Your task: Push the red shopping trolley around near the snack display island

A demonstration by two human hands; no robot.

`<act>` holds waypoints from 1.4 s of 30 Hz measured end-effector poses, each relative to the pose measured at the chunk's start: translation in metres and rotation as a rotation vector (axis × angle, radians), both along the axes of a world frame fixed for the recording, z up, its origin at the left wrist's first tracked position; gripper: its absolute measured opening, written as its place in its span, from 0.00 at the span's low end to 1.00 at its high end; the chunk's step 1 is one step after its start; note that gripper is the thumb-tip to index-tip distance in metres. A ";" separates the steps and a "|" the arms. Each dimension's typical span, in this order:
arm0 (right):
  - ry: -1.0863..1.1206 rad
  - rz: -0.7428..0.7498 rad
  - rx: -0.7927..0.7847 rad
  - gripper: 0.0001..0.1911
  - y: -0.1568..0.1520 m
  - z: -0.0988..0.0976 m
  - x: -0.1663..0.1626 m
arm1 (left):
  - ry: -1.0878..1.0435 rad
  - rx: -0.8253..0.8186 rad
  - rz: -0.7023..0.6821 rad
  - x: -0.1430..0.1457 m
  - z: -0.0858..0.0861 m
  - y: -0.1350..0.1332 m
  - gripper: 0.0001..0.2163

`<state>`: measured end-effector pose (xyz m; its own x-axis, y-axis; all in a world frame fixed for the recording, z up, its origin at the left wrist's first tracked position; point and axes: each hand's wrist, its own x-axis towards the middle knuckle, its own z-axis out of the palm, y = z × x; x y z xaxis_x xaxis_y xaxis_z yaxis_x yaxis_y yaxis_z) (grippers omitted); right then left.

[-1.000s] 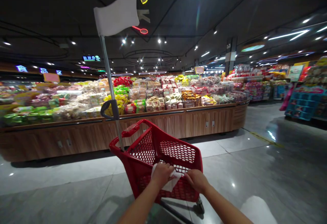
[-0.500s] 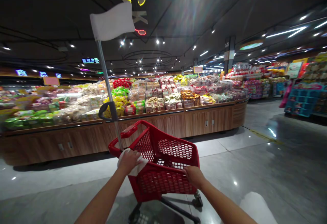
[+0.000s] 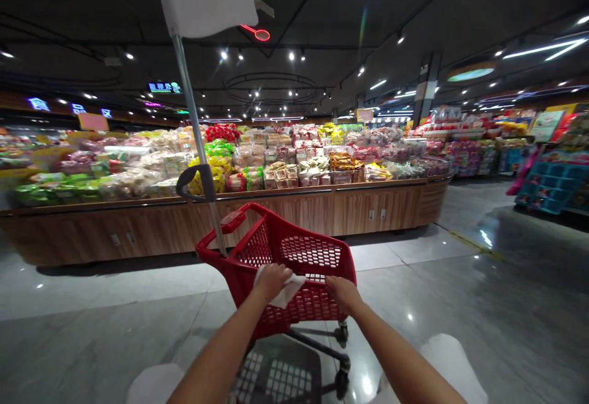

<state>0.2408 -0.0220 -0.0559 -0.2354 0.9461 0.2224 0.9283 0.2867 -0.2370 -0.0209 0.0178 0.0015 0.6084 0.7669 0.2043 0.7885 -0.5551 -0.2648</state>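
The left hand [image 3: 275, 278] is curled over a crumpled, thin white cloth [image 3: 288, 293], apparently keeping it pressed to the red plastic lattice-sided cart [image 3: 313, 306] below both hands; the right hand [image 3: 343, 294] grips the cart's near side, likely steadying it

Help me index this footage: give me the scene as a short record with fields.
Setting: shop interior, grey floor
Left hand: holds white cloth at the near rim of the red shopping cart
Right hand: on the same rim
Above cart: metal pole with white flag
Behind cart: wooden counter piled with packaged goods
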 end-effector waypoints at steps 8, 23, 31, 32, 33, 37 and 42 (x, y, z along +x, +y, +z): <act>-0.106 -0.054 -0.016 0.14 0.004 0.004 -0.009 | -0.053 0.159 0.087 -0.104 0.047 0.007 0.11; -0.120 -0.045 0.011 0.13 -0.005 0.002 -0.023 | -0.080 -0.004 -0.004 0.049 -0.032 -0.012 0.09; -0.092 -0.047 -0.012 0.14 -0.003 0.005 -0.025 | 0.059 0.119 0.066 -0.088 0.036 0.008 0.08; -0.094 -0.049 -0.008 0.14 -0.004 0.005 -0.026 | 0.065 0.135 0.079 -0.099 0.040 0.008 0.08; -0.097 -0.050 -0.004 0.14 -0.004 0.005 -0.028 | 0.070 0.144 0.097 -0.104 0.042 0.008 0.09; -0.114 -0.049 0.010 0.14 -0.005 0.003 -0.030 | 0.036 0.114 0.155 -0.074 0.025 0.003 0.10; -0.112 -0.047 0.024 0.14 -0.006 0.002 -0.031 | -0.080 -0.035 0.112 0.023 -0.016 -0.009 0.10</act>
<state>0.2099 -0.0282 -0.0541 -0.2159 0.9514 0.2194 0.9610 0.2468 -0.1245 0.0017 0.0090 -0.0148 0.5014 0.8367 0.2205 0.8639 -0.4700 -0.1809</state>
